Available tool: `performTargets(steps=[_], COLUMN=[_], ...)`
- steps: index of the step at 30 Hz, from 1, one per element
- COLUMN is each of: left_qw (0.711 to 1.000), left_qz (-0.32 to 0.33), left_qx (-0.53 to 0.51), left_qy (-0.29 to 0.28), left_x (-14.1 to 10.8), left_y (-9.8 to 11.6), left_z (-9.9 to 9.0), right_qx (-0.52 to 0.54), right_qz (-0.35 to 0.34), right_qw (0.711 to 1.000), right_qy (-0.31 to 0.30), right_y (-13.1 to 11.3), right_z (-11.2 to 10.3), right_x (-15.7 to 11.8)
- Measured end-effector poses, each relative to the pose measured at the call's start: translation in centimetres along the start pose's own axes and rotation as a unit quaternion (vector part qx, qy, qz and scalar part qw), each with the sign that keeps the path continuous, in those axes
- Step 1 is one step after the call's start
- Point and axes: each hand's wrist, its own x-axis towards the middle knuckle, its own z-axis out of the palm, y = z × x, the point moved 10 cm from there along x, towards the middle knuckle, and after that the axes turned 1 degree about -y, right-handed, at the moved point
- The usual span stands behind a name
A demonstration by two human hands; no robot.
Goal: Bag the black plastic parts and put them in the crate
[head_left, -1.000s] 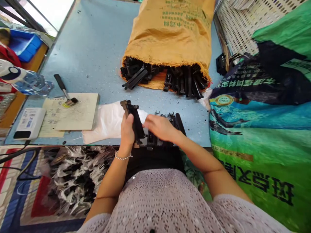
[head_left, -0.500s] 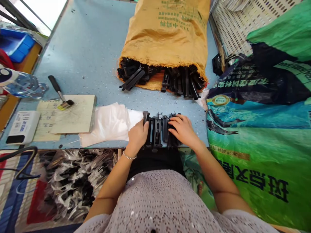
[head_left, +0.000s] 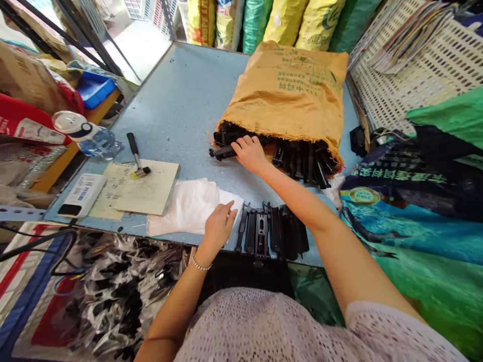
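Observation:
Several black plastic parts (head_left: 261,234) lie side by side at the table's near edge. Just left of them, my left hand (head_left: 219,226) is over the white plastic bags (head_left: 192,206), fingers apart and holding nothing. My right hand (head_left: 249,153) reaches to the mouth of the orange woven sack (head_left: 290,95), its fingers closed on a black part (head_left: 223,152) that sticks out at the left of the opening. More black parts (head_left: 309,163) spill from the right side of the opening.
A brush (head_left: 138,163) rests on a paper pad (head_left: 151,193) at the left, near a white device (head_left: 83,193) and a water bottle (head_left: 90,138). Green and blue sacks (head_left: 407,226) border the right side. Wrapped parts (head_left: 113,291) lie below the table's edge.
Both hands have left the row of black parts. My right hand has moved forward to a part at the sack, my left slightly aside over the bags. The view has tilted up.

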Motion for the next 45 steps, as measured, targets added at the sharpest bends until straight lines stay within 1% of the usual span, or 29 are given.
performTargets(steps=[1,2,3,5,6,7,8,9,11,12,13,15,16,18,19,21,23,25,28,30,31,33,36,38,40,42,43,44,45], left_qw=[0.996,0.984,0.964,0.906,0.879,0.862,0.855,0.857,0.872,0.879,0.885,0.891,0.893,0.893,0.89,0.885,0.886,0.894,0.89,0.874,0.868,0.86,0.846,0.828,0.805,0.793,0.797,0.807,0.823], left_qz=[-0.009,-0.019,-0.029,-0.048,-0.059,-0.069,-0.081,-0.092,-0.106,-0.108,-0.111,-0.114,-0.117,-0.131,-0.139,-0.157,-0.18,-0.202,-0.245,-0.27,-0.275,-0.269,-0.249,-0.256,-0.284,-0.295,-0.284,-0.261,-0.232], left_qx=[-0.08,-0.167,-0.257,-0.415,-0.469,-0.5,-0.51,-0.505,-0.477,-0.463,-0.453,-0.44,-0.434,-0.426,-0.425,-0.424,-0.417,-0.398,-0.371,-0.375,-0.386,-0.417,-0.463,-0.493,-0.516,-0.53,-0.532,-0.529,-0.518], left_qy=[0.03,0.054,0.069,0.067,0.056,0.049,0.05,0.051,0.038,0.024,0.008,-0.004,0.007,0.056,0.085,0.113,0.093,0.033,-0.102,-0.149,-0.149,-0.123,-0.091,-0.075,-0.067,-0.05,-0.033,-0.013,0.005], left_x=[0.7,1.5,2.3,3.5,3.9,4.1,4.1,3.9,3.3,3.0,2.8,2.8,2.9,3.2,3.2,2.9,2.1,0.6,-2.5,-4.2,-4.5,-4.2,-2.1,-1.0,-0.8,-1.6,-2.0,-2.4,-2.8], left_y=[-0.5,-0.9,-1.2,-0.9,-0.5,-0.1,0.2,0.5,1.1,1.5,1.8,2.2,2.2,1.7,1.4,0.8,0.5,0.1,-0.6,-1.0,-1.1,-0.6,0.7,1.1,1.1,1.2,1.4,1.7,2.1], left_z=[-1.2,-2.2,-2.9,-3.0,-2.7,-2.5,-2.3,-2.2,-1.9,-1.6,-1.3,-1.0,-1.2,-2.0,-2.5,-3.0,-2.7,-1.8,1.0,3.1,4.1,5.8,8.1,9.1,9.7,9.4,8.9,8.0,7.0], right_qx=[0.05,0.121,0.209,0.392,0.444,0.457,0.436,0.385,0.238,0.171,0.123,0.092,0.101,0.132,0.139,0.128,0.113,0.114,0.058,-0.015,-0.042,-0.064,-0.054,-0.041,-0.02,0.048,0.109,0.181,0.253], right_qz=[0.017,0.036,0.049,0.027,0.018,0.021,0.036,0.056,0.07,0.058,0.04,0.03,0.045,0.069,0.06,0.001,-0.045,-0.022,0.113,0.192,0.219,0.243,0.251,0.246,0.247,0.249,0.247,0.239,0.228], right_qw=[0.999,0.992,0.976,0.911,0.879,0.867,0.879,0.908,0.967,0.983,0.992,0.995,0.993,0.984,0.982,0.984,0.985,0.986,0.99,0.981,0.975,0.967,0.966,0.967,0.969,0.966,0.96,0.951,0.939], right_qy=[0.003,-0.003,-0.026,-0.127,-0.172,-0.195,-0.189,-0.155,-0.055,-0.018,-0.003,-0.026,-0.05,-0.093,-0.109,-0.122,-0.124,-0.119,-0.059,-0.024,-0.02,-0.029,-0.045,-0.046,-0.006,0.057,0.072,0.07,0.05], right_y=[-0.5,-1.2,-2.2,-5.7,-7.3,-8.2,-8.2,-7.6,-6.2,-6.0,-6.1,-6.4,-6.4,-7.1,-8.0,-10.5,-12.1,-11.3,-7.0,-4.3,-3.2,-1.2,2.0,3.7,4.1,2.5,1.1,-0.6,-2.6], right_z=[-0.4,-0.4,-0.1,1.3,1.7,1.7,1.3,0.3,-2.9,-4.3,-5.1,-5.0,-4.4,-3.1,-2.5,-2.1,-2.2,-2.7,-4.1,-4.3,-3.9,-2.5,-1.4,-2.1,-4.1,-6.1,-6.4,-6.0,-5.1], right_x=[-1.1,-2.6,-4.4,-8.3,-10.2,-11.7,-12.6,-12.9,-12.3,-11.6,-10.8,-9.5,-9.3,-9.9,-10.7,-13.1,-16.2,-19.7,-25.1,-28.6,-30.0,-31.6,-31.8,-31.4,-30.8,-30.3,-30.0,-29.4,-28.8])
